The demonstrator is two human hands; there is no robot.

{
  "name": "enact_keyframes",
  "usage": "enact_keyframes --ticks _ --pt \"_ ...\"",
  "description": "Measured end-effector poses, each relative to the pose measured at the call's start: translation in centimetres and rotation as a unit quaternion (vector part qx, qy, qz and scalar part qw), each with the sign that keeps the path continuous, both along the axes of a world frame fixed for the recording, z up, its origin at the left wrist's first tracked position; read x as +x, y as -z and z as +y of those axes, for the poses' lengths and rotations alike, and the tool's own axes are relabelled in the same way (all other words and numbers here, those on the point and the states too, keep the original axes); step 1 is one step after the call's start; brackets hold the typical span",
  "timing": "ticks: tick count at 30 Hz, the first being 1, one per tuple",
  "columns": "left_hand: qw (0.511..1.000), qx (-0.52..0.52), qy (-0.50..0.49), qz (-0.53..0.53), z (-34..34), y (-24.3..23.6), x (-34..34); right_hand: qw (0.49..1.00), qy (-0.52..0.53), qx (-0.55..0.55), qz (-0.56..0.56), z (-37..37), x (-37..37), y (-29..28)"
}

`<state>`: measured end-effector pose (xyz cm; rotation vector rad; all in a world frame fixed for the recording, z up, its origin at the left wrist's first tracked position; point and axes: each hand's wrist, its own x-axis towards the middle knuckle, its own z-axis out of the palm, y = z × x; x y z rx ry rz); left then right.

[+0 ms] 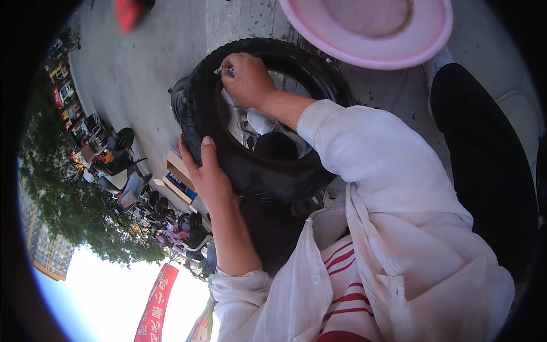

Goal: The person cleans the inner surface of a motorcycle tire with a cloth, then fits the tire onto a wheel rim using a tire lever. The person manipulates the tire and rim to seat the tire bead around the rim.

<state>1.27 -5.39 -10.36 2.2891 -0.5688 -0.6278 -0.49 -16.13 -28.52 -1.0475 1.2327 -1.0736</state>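
Note:
A black tyre (288,176) stands tilted up in front of me, with spokes or metal and a white shoe (259,122) showing through its opening. My left hand (208,176) grips the tyre's lower left side, thumb on the tread and fingers round the outer edge. My right hand (245,80) is closed at the upper left inner rim, pinching a small silvery piece (219,70) that I cannot clearly make out. Its fingertips are partly hidden. A second dark tyre-like thing (178,102) shows behind the tyre's left side.
A pink basin (421,40) is at the top right, near my dark-trousered leg (478,142). An open cardboard box (176,171) lies left of the tyre. Parked scooters (117,171) line the paved ground (125,68). A blurred red object (126,12) shows at the top.

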Motion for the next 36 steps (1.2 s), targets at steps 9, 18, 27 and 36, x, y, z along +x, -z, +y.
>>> enact_keyframes --ticks 9,18,27,36 --pt "1.000 0.003 -0.003 -0.002 -0.2 -0.7 -0.3 0.999 -0.025 0.033 0.022 0.0 0.3 -0.9" --pt "1.000 0.000 0.011 -0.010 -0.8 -0.4 -1.3 0.986 0.001 0.091 0.143 -2.0 -1.4 4.0" --pt "0.999 0.017 0.002 -0.027 -0.9 -0.7 -1.2 0.977 -0.013 0.127 0.173 -2.1 -2.6 5.4" --pt "1.000 0.010 0.002 -0.014 -0.2 -0.6 -0.5 0.987 -0.031 0.116 0.107 -1.8 -2.4 3.7"
